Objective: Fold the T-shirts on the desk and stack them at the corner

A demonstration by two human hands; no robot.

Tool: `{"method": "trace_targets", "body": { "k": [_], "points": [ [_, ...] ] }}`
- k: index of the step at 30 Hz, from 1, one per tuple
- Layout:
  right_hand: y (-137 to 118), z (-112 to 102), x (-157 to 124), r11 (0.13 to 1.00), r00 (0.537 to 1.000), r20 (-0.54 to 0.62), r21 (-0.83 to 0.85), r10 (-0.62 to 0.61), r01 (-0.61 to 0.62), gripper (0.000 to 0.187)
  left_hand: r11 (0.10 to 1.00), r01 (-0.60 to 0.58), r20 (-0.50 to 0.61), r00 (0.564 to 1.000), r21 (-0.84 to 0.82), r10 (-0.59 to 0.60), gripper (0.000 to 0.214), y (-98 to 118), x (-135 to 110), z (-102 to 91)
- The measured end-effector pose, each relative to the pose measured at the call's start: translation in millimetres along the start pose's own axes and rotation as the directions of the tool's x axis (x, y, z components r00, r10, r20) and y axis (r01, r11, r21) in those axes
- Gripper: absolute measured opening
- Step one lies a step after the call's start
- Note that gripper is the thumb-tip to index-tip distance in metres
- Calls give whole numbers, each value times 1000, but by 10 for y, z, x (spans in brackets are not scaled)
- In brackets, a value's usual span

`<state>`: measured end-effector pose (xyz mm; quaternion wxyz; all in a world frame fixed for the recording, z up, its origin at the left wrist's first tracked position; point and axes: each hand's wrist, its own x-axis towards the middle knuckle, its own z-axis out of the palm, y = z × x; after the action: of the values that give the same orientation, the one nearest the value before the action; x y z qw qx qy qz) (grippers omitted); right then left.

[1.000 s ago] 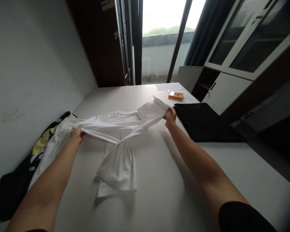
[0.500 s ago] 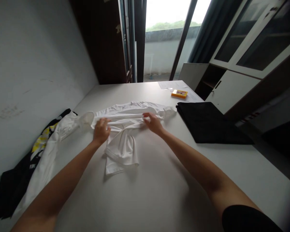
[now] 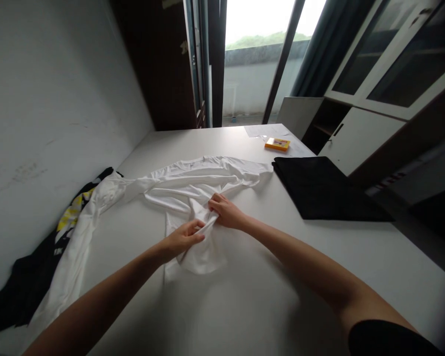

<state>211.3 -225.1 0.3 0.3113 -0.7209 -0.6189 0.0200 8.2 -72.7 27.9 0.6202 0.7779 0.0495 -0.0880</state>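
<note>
A white T-shirt (image 3: 200, 180) lies rumpled on the white table (image 3: 244, 277), its neckline at the far side. Its lower part is bunched up towards me. My left hand (image 3: 183, 240) pinches a fold of this lower cloth, fingers closed around it. Just to the right and a little farther off, my right hand (image 3: 228, 212) grips the same bunched cloth, slightly raised. The bottom hem hangs loosely below both hands and is blurred. Some of the cloth is hidden behind my fingers.
Along the left wall lie a white garment (image 3: 79, 247) and a black garment with yellow print (image 3: 68, 217). A folded black cloth (image 3: 322, 190) rests on the right. Farther back are an orange-yellow box (image 3: 277, 144) and papers (image 3: 263, 130).
Both hands have moved nearer to me and closer together, from lying spread on the shirt to gripping its lower cloth. The middle folds are pulled out towards me.
</note>
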Motion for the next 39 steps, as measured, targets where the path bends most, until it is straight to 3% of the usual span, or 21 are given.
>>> {"method": "trace_targets", "body": {
  "k": [2, 4, 5, 7, 9, 11, 14, 20, 23, 26, 29, 31, 34, 37, 39],
  "points": [
    [-99, -128, -194, 992, 998, 38, 119, -48, 43, 16, 958, -9, 138, 989, -287, 51, 49, 114, -140, 158],
    [-159, -272, -409, 968, 991, 106, 245, -77, 49, 11, 932, -54, 205, 969, -357, 135, 51, 159, -246, 270],
    [-168, -346, -518, 954, 988, 137, 298, -77, 33, 9, 955, -107, 180, 971, -275, 160, 49, 142, -286, 308],
    [-153, -485, -734, 939, 983, 179, 342, -43, -21, 7, 976, -203, 24, 979, 77, 201, 44, 26, -357, 361],
    [-123, -598, -943, 950, 981, 194, 301, 29, -88, 7, 861, -192, -121, 953, 472, 279, 49, -161, -442, 401],
    [-114, -671, -1139, 968, 975, 204, 217, 83, -128, 10, 697, -158, -118, 937, 699, 330, 67, -352, -558, 438],
    [-158, -709, -1391, 987, 976, 203, 119, 81, -107, 14, 538, -153, -18, 954, 829, 300, 83, -531, -781, 480],
    [-164, -724, -1804, 992, 986, 110, -31, 129, -126, 21, 347, -135, 31, 957, 928, 290, 84, -620, -1318, 488],
    [-63, -862, -2013, 987, 982, 107, -48, 156, -151, 15, 199, -99, 28, 943, 975, 332, 79, -645, -1620, 521],
    [-3, -1075, -2157, 970, 965, 98, -25, 245, -243, 22, 96, -72, 30, 923, 993, 383, 76, -658, -1881, 583],
    [-87, -1165, -2093, 938, 936, 61, -26, 346, -345, 22, 105, -115, 61, 906, 988, 418, 74, -639, -2006, 616],
    [-227, -1076, -1910, 951, 951, 35, 3, 307, -308, 19, 186, -104, 15, 904, 977, 428, 60, -590, -1975, 608],
    [-493, -771, -1533, 995, 996, 89, 89, 33, -41, 26, 372, -12, -148, 905, 928, 399, 33, -461, -1767, 567],
    [-712, -454, -1225, 974, 948, 225, 91, -224, 208, 45, 501, 16, -228, 903, 865, 365, 28, -329, -1450, 495],
    [-782, -318, -1113, 952, 908, 287, 66, -305, 299, 43, 552, -3, -239, 900, 834, 365, 28, -278, -1232, 415]
  ]
}}
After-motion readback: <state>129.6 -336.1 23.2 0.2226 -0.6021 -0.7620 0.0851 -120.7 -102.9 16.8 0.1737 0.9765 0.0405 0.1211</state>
